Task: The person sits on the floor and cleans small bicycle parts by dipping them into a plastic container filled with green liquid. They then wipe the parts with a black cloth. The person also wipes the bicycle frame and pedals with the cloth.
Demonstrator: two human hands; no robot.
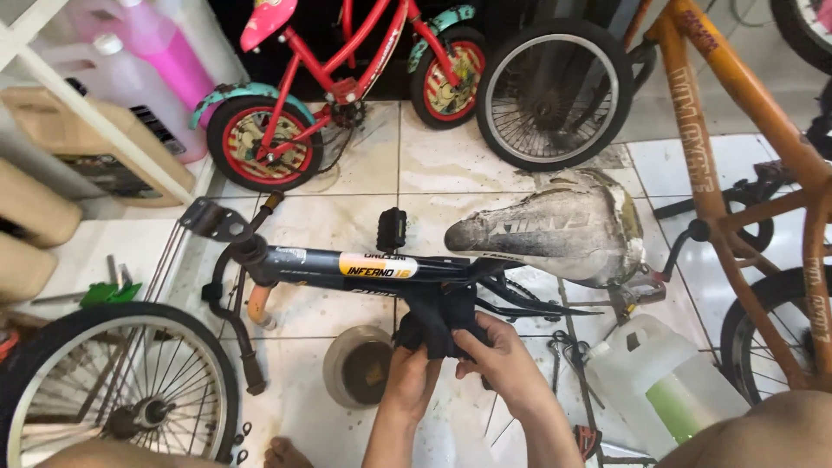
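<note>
A: From the head camera, what are the hands on?

B: Both grip a black cloth (442, 322) wrapped around the black bike frame (347, 267), just below the dirty white saddle (555, 227). The left hand (409, 377) has its fingers (407, 354) curled shut on the lower part of the cloth; the right hand (504, 364) pinches it from the other side, fingers (475, 340) closed too.

A: What crowds the spot?

B: A black pedal (392, 229) sticks up behind the frame. A spoked wheel (113, 390) lies at lower left, near the frame's fork. A small red bicycle (338, 87) stands at the back beside another black wheel (555, 94), and an orange bicycle frame (737, 130) fills the right side, close to the saddle. A bare toe (279, 451) shows on the tiled floor (451, 165), and a knee (763, 433) at lower right.

A: Any containers?

B: A round bowl (360, 366) sits on the floor directly under the frame, just left of the left hand, with murky brown liquid inside. To the right stands a translucent plastic jug (663, 381), holding green liquid in its lower part. At upper left, on a white shelf (95, 130), stand pink bottles (165, 43), filled with pink liquid, and tan canisters (78, 139) whose contents I cannot tell.
</note>
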